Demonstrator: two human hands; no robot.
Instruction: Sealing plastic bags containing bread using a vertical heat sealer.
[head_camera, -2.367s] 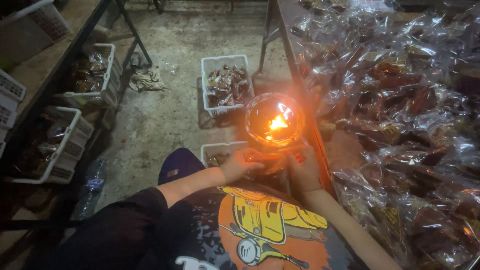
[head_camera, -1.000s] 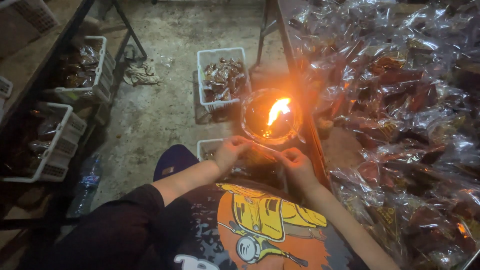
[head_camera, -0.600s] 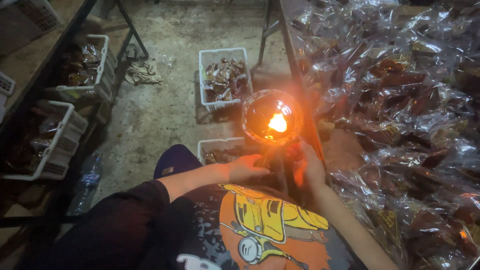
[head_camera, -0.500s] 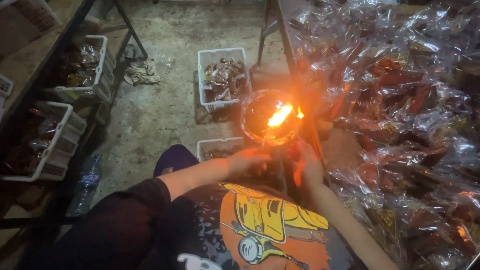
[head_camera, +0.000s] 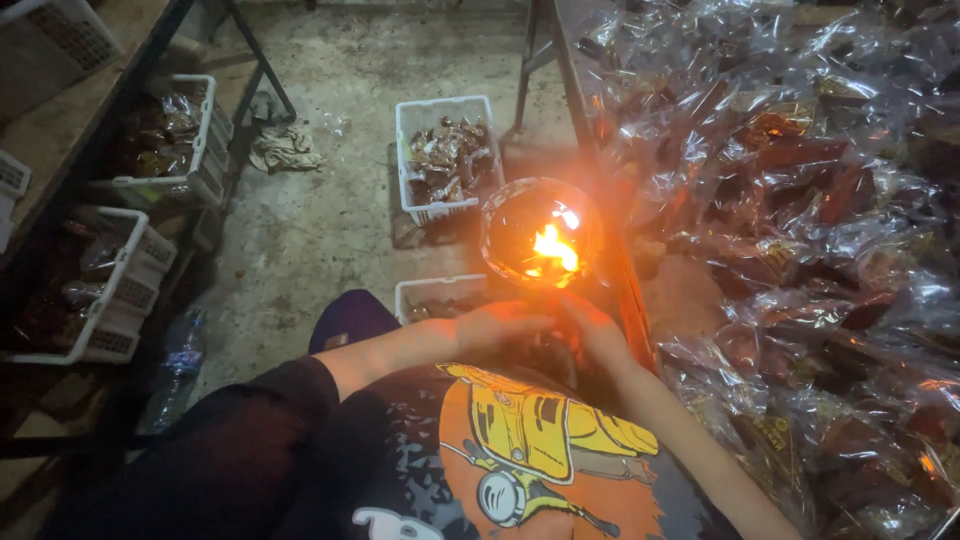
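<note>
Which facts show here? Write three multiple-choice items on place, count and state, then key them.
1. Where is the round glass bowl holding the flame?
A. by the edge of the table, just above both hands
B. on the left shelf
C. inside a floor basket

2. How many white plastic baskets stand on the concrete floor?
A. none
B. two
C. five

3. What state is the bowl's flame in?
A. out
B. smoking only
C. burning bright orange

Key: 1 A, the left hand and right hand sit right below it; 2 B, one farther off, another basket near the knee; 3 C, glow lights both hands.
</note>
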